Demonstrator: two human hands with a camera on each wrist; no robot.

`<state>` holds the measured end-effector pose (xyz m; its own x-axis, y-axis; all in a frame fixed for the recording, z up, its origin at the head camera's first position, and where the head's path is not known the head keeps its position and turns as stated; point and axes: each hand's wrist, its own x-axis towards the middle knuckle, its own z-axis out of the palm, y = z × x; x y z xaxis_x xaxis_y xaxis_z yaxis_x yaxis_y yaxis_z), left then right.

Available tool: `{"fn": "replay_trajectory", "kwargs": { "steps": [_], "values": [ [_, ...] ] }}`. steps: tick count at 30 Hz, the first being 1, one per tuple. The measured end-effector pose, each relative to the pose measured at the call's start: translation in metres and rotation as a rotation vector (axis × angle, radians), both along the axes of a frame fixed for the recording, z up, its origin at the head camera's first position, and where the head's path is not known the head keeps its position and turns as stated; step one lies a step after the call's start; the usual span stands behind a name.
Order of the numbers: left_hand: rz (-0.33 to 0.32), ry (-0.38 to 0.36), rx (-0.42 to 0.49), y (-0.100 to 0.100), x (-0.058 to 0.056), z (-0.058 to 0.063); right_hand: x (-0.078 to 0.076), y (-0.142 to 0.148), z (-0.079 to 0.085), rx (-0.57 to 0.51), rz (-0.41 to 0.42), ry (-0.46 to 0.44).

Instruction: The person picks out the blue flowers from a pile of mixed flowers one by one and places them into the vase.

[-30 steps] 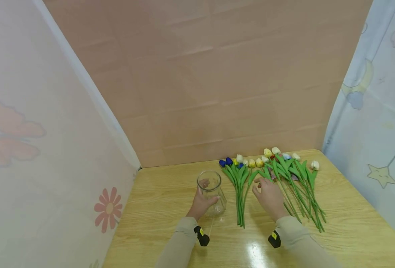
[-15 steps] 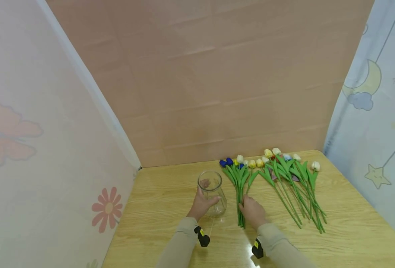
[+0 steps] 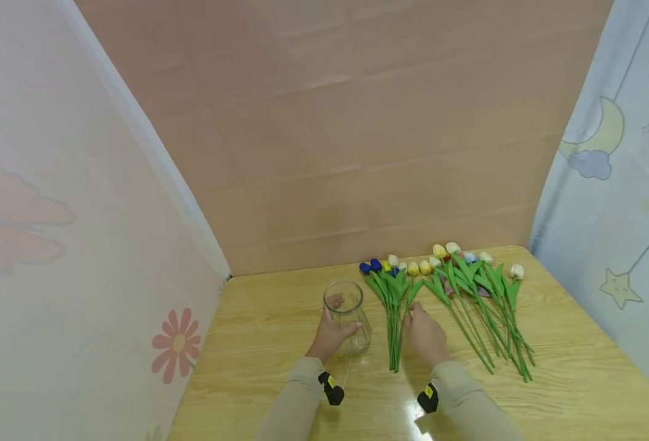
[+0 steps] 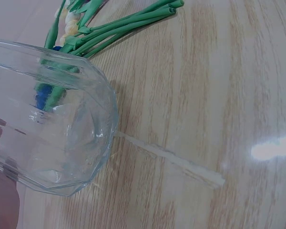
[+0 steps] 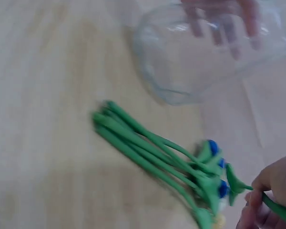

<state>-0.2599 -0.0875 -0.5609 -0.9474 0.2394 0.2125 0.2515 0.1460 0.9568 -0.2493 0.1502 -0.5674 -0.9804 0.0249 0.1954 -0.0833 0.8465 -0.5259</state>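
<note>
My left hand [image 3: 329, 337] grips a clear faceted glass vase [image 3: 363, 338] that stands upright on the table; its round mouth faces up. In the left wrist view, only part of that hand shows behind the glass [image 4: 86, 129]. To the vase's right lies a bunch of artificial tulips [image 3: 392, 318] with blue, white and yellow heads. At the bunch's right side, my right hand [image 3: 426, 337] pinches the green stem of a tulip [image 5: 279, 210] between thumb and fingers. That tulip's head cannot be told apart from those near it.
A second, looser spread of tulips [image 3: 484, 306] with white, yellow and pale blue heads lies further right. The wooden table [image 3: 269, 318] ends at a brown back wall [image 3: 357, 153]. Patterned cloth [image 3: 109, 214] hangs on the left, and more on the right.
My right hand has come left from beside the looser tulips to the bunch, then moved slightly up and right along a stem. My left hand and the vase stay put.
</note>
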Motion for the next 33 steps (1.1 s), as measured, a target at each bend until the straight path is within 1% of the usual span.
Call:
{"fn": "replay_trajectory", "kwargs": {
  "steps": [2,5,7,9,10,11,13,15,16,17,19,22,26,30,33],
  "values": [
    [0.016,-0.01,-0.006,0.0,-0.004,-0.009,-0.002,0.006,0.007,0.008,-0.006,0.029],
    [0.034,-0.005,-0.018,0.0,-0.011,-0.022,-0.005,0.018,0.018,0.004,-0.011,0.039],
    [0.034,-0.007,-0.014,0.0,-0.011,-0.022,-0.007,0.027,0.026,-0.003,-0.021,0.029],
    [0.029,0.008,-0.017,0.0,-0.011,-0.02,-0.009,0.036,0.033,-0.017,-0.034,0.05],
    [0.024,0.02,-0.021,0.0,-0.01,-0.019,-0.01,0.04,0.036,-0.013,-0.041,0.084],
    [0.017,0.022,-0.015,0.0,-0.008,-0.015,-0.01,0.045,0.038,-0.009,-0.049,0.127],
    [0.003,0.022,-0.011,-0.001,-0.004,-0.007,-0.012,0.054,0.038,0.005,-0.058,0.251],
    [-0.008,0.02,-0.007,-0.001,0.001,0.001,-0.014,0.064,0.036,0.035,-0.079,0.371],
    [-0.013,0.014,-0.002,-0.001,0.003,0.004,-0.014,0.07,0.035,0.05,-0.091,0.413],
    [-0.014,0.004,0.004,-0.002,0.005,0.007,-0.014,0.075,0.033,0.054,-0.101,0.448],
    [-0.012,-0.002,0.0,-0.002,0.005,0.006,-0.014,0.086,0.029,0.066,-0.13,0.488],
    [0.004,0.017,-0.012,-0.002,-0.003,-0.007,-0.013,0.101,0.02,0.079,-0.176,0.507],
    [0.019,0.037,-0.02,-0.002,-0.013,-0.024,-0.009,0.117,0.008,0.104,-0.213,0.531],
    [0.015,0.034,-0.006,-0.002,-0.016,-0.028,-0.003,0.128,-0.004,0.148,-0.208,0.547],
    [0.013,0.032,-0.004,-0.002,-0.016,-0.028,0.0,0.133,-0.015,0.18,-0.202,0.537]
  ]
}}
